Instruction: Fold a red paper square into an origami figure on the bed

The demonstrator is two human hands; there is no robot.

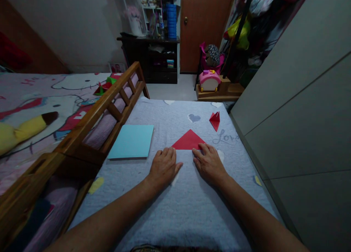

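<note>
A red paper folded into a triangle [188, 140] lies flat on the grey-blue bed cover [189, 208], its point away from me. My left hand [163, 167] rests palm down just below the triangle's left corner, fingers together on the cover. My right hand [208, 163] lies palm down at the lower right corner, its fingertips pressing on the paper's bottom edge. A stack of light blue square paper [132, 141] sits to the left of my left hand. A small folded red paper piece [215, 120] lies farther away on the right.
A wooden bed rail [109, 102] runs along the left, with a second bed and a yellow plush toy [24, 129] beyond it. A grey wardrobe wall [296, 109] borders the right. A dark shelf unit [156, 58], a door and toys stand at the back.
</note>
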